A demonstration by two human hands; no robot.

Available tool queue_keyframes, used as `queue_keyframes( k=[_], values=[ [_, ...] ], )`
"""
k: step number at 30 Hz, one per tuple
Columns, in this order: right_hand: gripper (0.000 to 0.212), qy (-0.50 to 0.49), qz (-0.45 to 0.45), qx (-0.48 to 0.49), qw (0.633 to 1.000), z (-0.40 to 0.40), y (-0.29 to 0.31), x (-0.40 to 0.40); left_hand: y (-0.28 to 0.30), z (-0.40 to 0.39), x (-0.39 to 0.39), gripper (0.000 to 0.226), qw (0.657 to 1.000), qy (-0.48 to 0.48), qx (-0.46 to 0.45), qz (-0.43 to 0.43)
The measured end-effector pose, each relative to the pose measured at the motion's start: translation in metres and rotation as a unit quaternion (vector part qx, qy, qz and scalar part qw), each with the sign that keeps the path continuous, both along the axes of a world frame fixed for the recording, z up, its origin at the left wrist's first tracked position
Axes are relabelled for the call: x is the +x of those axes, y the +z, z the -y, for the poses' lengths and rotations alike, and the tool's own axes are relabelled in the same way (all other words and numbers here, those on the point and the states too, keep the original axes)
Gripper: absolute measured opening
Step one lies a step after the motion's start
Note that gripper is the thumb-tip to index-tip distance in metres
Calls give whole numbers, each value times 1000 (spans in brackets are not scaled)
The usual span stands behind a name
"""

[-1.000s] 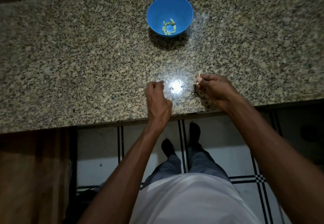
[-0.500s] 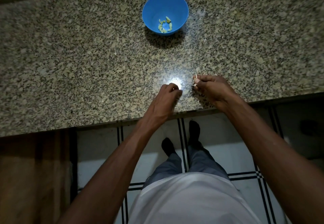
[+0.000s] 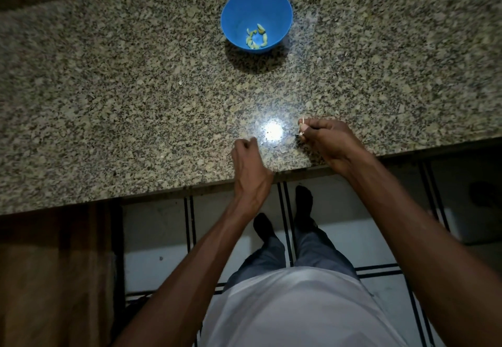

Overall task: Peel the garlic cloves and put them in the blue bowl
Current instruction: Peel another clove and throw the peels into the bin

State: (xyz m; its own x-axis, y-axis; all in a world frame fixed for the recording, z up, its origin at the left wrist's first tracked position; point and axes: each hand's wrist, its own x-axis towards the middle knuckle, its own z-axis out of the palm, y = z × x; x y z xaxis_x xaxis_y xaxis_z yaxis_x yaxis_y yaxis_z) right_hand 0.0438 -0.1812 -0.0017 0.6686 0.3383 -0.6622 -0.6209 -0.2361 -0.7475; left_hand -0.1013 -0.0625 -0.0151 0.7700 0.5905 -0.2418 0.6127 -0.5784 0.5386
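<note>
The right hand (image 3: 327,141) is pinching a garlic clove (image 3: 302,127); the left hand (image 3: 248,164) is curling emptily, near the blue bowl (image 3: 239,12) on the desk (image 3: 108,88).

We see a speckled granite bench (image 3: 108,102) with a bright glare spot (image 3: 273,130) between the hands; below them, tiled floor (image 3: 157,238) and dark shoes (image 3: 304,202)

The bowl (image 3: 256,15) in the upper middle of the frame is plain bright blue, with pale yellow-green garlic cloves (image 3: 256,37) in its bottom. The countertop (image 3: 122,96) is speckled granite in beige, grey and black. At the bottom, the floor (image 3: 361,232) is white tile crossed by paired black lines.
</note>
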Motion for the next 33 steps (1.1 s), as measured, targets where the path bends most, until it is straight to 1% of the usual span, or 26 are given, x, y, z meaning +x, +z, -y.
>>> queue_keyframes(
  k=[5, 7, 9, 11, 13, 15, 17, 21, 24, 27, 31, 33],
  values=[
    [7, -6, -2, -9, 1000, 4, 2, -1, -1, 22, 31, 50, 998, -31, -52, 15],
    [8, -9, -1, -12, 1000, 8, 3, 2, -1, 17, 35, 57, 997, -36, -51, 38],
    [8, -23, 1, -9, 1000, 12, 2, 6, -1, 3, 39, 68, 997, -47, -29, 53],
    [7, -34, 3, -3, 999, 16, 2, 9, 2, -14, 47, 80, 993, -117, 3, 34],
    [7, -33, 5, -6, 999, 20, 1, 11, 6, -28, 54, 83, 969, -244, 37, 6],
    [7, -30, 0, -2, 1000, 21, -1, 11, 5, -38, 55, 73, 930, -358, 79, -11],
    [7, -28, 0, 6, 1000, 21, -2, 11, 2, -43, 51, 61, 899, -425, 108, -5],
    [7, -21, 1, 0, 1000, 20, -7, 8, -6, -46, 40, 57, 849, -499, 174, 26],
    [6, -14, -6, -12, 1000, 17, -9, 7, -14, -46, 32, 39, 814, -535, 217, 73],
    [5, -15, -3, -16, 1000, 13, -7, 5, -25, -54, 22, 25, 798, -551, 232, 76],
    [5, -5, -12, -9, 1000, 7, -10, -3, -21, -54, 23, 12, 794, -548, 248, 89],
    [5, 4, -21, -8, 1000, 4, -11, -8, -17, -51, 25, 11, 795, -545, 248, 100]
  ],
)
